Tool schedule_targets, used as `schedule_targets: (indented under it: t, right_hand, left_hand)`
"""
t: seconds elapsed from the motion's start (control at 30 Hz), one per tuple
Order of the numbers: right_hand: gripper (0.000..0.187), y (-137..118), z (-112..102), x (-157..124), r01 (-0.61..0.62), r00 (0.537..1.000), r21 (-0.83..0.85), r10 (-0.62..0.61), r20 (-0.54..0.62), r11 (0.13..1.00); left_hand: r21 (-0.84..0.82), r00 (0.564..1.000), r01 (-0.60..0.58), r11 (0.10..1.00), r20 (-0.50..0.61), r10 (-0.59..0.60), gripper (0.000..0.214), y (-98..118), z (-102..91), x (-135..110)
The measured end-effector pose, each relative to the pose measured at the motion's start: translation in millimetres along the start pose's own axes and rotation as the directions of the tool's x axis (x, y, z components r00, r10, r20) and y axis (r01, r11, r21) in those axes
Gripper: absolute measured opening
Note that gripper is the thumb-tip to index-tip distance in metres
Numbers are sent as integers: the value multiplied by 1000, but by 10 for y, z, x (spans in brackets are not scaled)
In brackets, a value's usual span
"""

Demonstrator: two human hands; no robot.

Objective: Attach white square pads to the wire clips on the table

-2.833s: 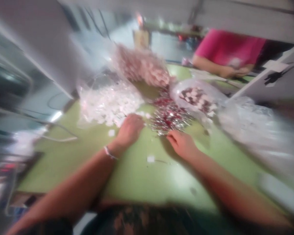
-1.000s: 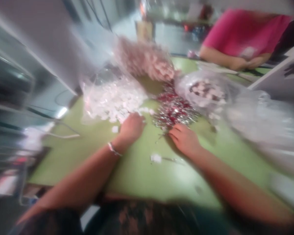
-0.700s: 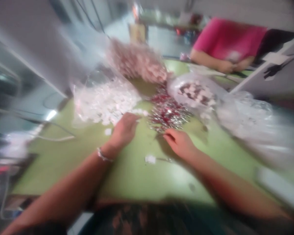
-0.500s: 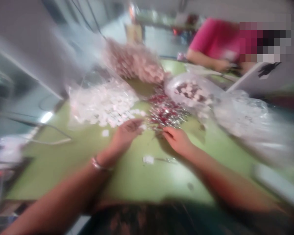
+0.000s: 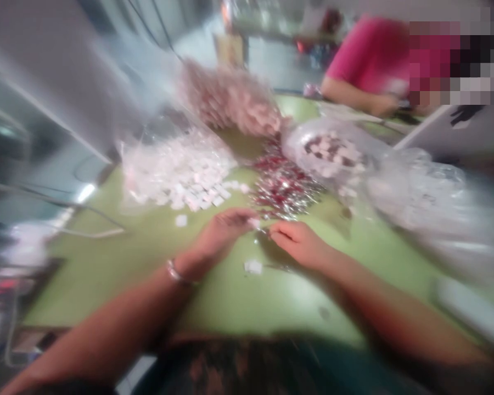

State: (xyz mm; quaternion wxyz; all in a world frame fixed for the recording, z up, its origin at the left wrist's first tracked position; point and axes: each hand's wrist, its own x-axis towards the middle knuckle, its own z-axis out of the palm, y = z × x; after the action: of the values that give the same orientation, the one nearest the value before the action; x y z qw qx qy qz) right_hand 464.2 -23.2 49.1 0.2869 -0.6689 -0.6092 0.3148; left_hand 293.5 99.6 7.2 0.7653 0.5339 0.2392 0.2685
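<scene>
Head view, all of it blurred. Nearest us on the pale green desk (image 5: 230, 302) lies a loose white scrap (image 5: 253, 267), just below the gap between our hands. Our left hand (image 5: 224, 233), with a thin silver bracelet (image 5: 175, 272) at its wrist, pinches a small white square piece (image 5: 254, 222) at its fingertips, just above the desk. Our right hand (image 5: 298, 244) is curled, its fingertips close to that piece; we cannot tell whether it grips anything.

Just beyond both hands spreads a heap of shiny silver and red bits (image 5: 284, 189). To its left we see a clear plastic bag spilling white squares (image 5: 177, 170). To its right are a clear bag of white and dark pieces (image 5: 331, 151) and a large crumpled clear bag (image 5: 428, 197). Farther back stands a bag of pinkish pieces (image 5: 234, 104). At the far edge, another person in a pink shirt (image 5: 370, 60) has a forearm (image 5: 354, 100) at the desk.
</scene>
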Motion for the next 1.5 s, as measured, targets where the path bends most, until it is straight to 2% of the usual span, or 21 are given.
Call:
schedule_targets:
  t: [0.1, 0.17, 0.27, 0.47, 0.6, 0.7, 0.83, 0.9, 1.07, 1.17, 1.27, 1.37, 1.5]
  right_hand:
    - [21, -52, -26, -17, -134, 988, 256, 109, 109, 957]
    - [22, -73, -43, -27, -214, 972, 353, 164, 167, 911]
    - [21, -83, -55, -36, -295, 952, 425, 225, 208, 856]
    - [18, 12, -40, -40, -387, 917, 584, 233, 323, 714]
    - [17, 100, -37, -24, -429, 903, 625, 278, 328, 652]
    - [16, 52, -46, -25, -440, 898, 584, 330, 291, 682]
    - [16, -97, -69, -51, -380, 924, 457, 307, 229, 804]
    - [17, -132, -75, -59, -370, 929, 441, 321, 185, 818]
    - [18, -99, -62, -60, -333, 941, 438, 266, 209, 835]
    - [18, -92, -63, -56, -357, 930, 430, 274, 244, 829]
    - [17, -126, -73, -44, -414, 908, 414, 339, 246, 811]
    - [17, -175, -53, -32, -399, 915, 327, 350, 201, 856]
    - [16, -159, 72, -53, -341, 937, 195, 316, 150, 920]
  left_hand:
    - [-47, 1000, 16, 999, 20, -15, 18, 0, -1, -5]
    - [-76, 1000, 20, 997, 23, -18, 17, 5, -4, -6]
    - [-30, 1000, 9, 999, 30, -8, 16, 7, -22, -5]
    - [242, 993, -42, 969, 115, 14, 15, 51, -60, -17]
    - [228, 991, -22, 973, 135, -9, 16, 107, -49, -31]
    - [219, 990, -17, 975, 139, -14, 19, 107, -37, -39]
    - [187, 998, -36, 982, 54, 27, 22, 46, -59, -19]
    - [164, 999, -32, 986, 38, 26, 24, 19, -77, -4]
    - [119, 991, 49, 992, 116, -63, 22, 12, -62, -7]
    - [80, 985, 74, 994, 148, -86, 20, 31, -45, -14]
    - [228, 985, 81, 970, 131, -113, 24, 49, -41, -22]
    - [419, 987, 92, 903, 82, -139, 27, 45, -15, -62]
    - [479, 992, 82, 874, 43, -117, 26, -4, 66, -144]
